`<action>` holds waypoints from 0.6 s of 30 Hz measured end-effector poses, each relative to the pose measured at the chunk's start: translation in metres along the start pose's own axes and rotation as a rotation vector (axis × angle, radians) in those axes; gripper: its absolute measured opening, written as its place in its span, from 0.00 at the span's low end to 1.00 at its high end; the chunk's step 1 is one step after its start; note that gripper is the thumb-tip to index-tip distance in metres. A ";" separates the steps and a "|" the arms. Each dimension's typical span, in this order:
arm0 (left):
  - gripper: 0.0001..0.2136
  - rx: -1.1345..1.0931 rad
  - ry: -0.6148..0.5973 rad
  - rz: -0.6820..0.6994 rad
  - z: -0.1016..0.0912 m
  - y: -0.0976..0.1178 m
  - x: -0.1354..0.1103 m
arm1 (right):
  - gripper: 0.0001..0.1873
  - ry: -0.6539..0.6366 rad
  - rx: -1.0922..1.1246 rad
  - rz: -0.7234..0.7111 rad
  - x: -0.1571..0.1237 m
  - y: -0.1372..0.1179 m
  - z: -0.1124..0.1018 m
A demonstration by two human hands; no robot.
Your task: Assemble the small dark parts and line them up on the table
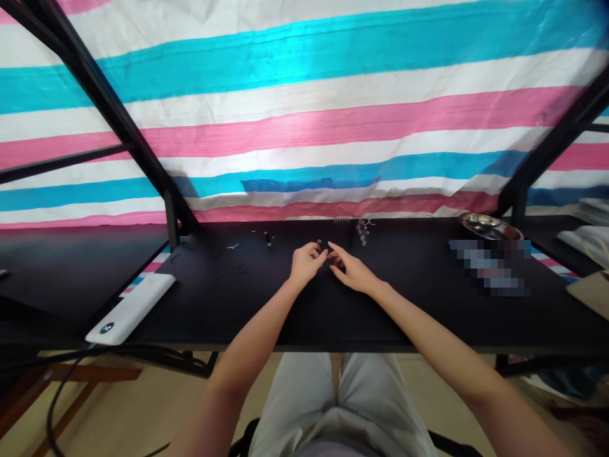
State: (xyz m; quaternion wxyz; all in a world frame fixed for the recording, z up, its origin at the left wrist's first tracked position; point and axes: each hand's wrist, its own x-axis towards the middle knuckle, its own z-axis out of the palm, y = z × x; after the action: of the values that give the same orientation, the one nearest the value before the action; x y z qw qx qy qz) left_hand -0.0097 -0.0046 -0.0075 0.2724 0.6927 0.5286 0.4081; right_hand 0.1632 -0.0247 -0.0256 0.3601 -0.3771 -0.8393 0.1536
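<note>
My left hand (pixel 307 262) is closed in a pinch over the middle of the black table (pixel 266 304). A small dark cylinder with a greyish end (pixel 319 243) stands up from its fingertips; its kind is too small to tell. Just to the right, my right hand (pixel 353 270) has its fingers apart and slightly curved, the tips close to the left fingertips. I see nothing held in it. Further left stands a similar small dark cylinder with a pale end (pixel 268 238). Several small greyish cylindrical pieces (pixel 363 233) are grouped beyond my right hand.
A row of tiny pale pieces (pixel 341 221) lies at the back edge, and thin white scraps (pixel 233 245) lie left. A white power bank (pixel 130 309) rests at the left edge. A shiny metal dish (pixel 492 227) and a blurred-out item (pixel 490 268) are on the right.
</note>
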 end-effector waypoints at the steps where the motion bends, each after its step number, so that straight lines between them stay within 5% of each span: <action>1: 0.12 0.071 0.070 -0.021 -0.004 -0.005 0.004 | 0.33 -0.001 0.003 -0.002 0.000 0.001 0.000; 7: 0.12 0.441 0.373 -0.291 -0.045 -0.034 0.026 | 0.28 0.004 -0.044 0.000 0.000 0.004 -0.001; 18: 0.14 0.640 0.346 -0.466 -0.059 -0.051 0.034 | 0.26 -0.005 -0.071 0.005 0.000 0.003 -0.002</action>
State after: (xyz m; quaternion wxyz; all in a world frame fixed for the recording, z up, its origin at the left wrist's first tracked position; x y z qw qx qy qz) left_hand -0.0827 0.0394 -0.0092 0.0359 0.5256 0.8089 0.2611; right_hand 0.1661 -0.0227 -0.0252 0.3441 -0.3914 -0.8442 0.1257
